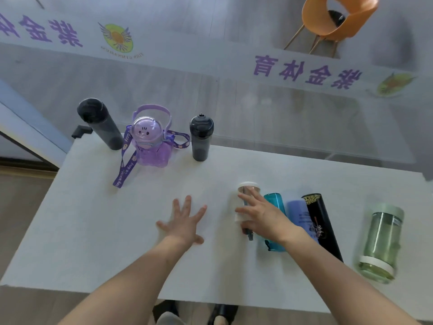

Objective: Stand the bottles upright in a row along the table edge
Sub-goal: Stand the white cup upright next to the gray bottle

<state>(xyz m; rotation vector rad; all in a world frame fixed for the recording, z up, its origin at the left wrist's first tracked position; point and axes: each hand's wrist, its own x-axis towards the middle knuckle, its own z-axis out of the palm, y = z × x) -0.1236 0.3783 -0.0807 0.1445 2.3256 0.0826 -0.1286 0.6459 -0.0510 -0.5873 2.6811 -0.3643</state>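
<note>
Three bottles stand upright along the far edge of the white table (93, 231): a tall dark bottle (98, 124), a purple cartoon bottle (150, 141) with a strap, and a short dark bottle (201, 138). Several bottles lie on their sides at the right: a clear white-capped bottle (244, 191), a teal bottle (275, 202), a lilac bottle (298, 212), a black printed bottle (321, 221) and a green glass bottle (382, 240). My right hand (262, 215) rests over the clear bottle, fingers curling around it. My left hand (185, 222) hovers flat over the table, fingers spread, holding nothing.
A glass wall with purple lettering runs just behind the table's far edge. An orange chair (337, 22) stands beyond it. The purple strap (125, 167) trails onto the table. My feet show under the near edge.
</note>
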